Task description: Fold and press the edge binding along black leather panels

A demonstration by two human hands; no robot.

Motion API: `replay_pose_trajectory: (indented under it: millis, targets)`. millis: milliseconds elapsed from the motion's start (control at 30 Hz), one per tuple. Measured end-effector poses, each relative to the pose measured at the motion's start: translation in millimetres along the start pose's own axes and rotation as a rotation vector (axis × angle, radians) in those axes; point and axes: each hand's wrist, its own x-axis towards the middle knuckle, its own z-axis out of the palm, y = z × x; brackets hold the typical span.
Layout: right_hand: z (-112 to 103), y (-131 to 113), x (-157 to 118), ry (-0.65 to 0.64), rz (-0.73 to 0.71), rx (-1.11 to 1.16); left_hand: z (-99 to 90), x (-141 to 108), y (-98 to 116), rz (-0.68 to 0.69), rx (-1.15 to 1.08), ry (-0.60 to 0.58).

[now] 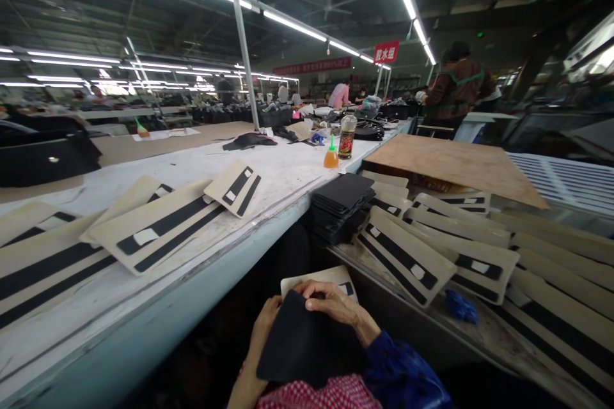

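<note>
The right hand (336, 303) had its grip pinching the top edge of a black sheet (307, 345), thumb in front. The left hand (268, 326) lay along the sheet's left edge; its fingertips were hidden, so whether its grip was closed could not be told. The sheet was held over the red checked cloth (319, 396), with a beige panel (293, 282) just beyond it, partly covered. Striped panels (163, 227) overlapped on the white surface (283, 172) to the left. To the right stood a black stack (343, 195), beside more striped panels (407, 255) and a crumpled blue scrap (460, 307).
</note>
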Motion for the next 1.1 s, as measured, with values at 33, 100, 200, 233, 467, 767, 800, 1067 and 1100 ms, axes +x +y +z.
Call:
replay_pose_trajectory:
  millis: [33,100,200,233,467,767,800,1067,1100]
  targets:
    - [-0.7,-1.0,-1.0,-0.005,-0.001,0.009,3.6,1.0,1.6,0.003,0.025,0.004]
    - [-1.3,-2.7,-2.2,-0.002,-0.004,0.017,10.7,3.5,5.8,0.013,0.063,0.012]
    - [0.2,-5.8,-2.1,0.02,-0.009,0.013,19.2,7.0,12.7,0.038,0.089,0.02]
    - [1.1,-7.9,-2.0,0.027,-0.012,0.008,20.6,8.2,14.8,0.051,0.087,0.023]
    - [-0.3,-72.1,-16.1,0.216,-0.117,-0.097,-22.6,22.2,46.0,0.118,-0.088,0.218]
    - [42.7,-177.8,-23.6,0.422,-0.31,-0.621,-94.6,-23.3,132.2,0.15,-0.148,0.557]
    - [50.2,-178.8,-22.8,0.421,-0.342,-0.693,-92.9,-27.8,136.0,0.145,-0.163,0.583]
    - [77.0,-181.2,-28.3,0.392,-0.528,-0.86,-97.5,-38.7,134.5,0.079,0.035,0.795]
    - [76.4,-184.4,-30.8,0.389,-0.521,-0.872,-98.6,-40.2,135.9,0.089,0.029,0.834]
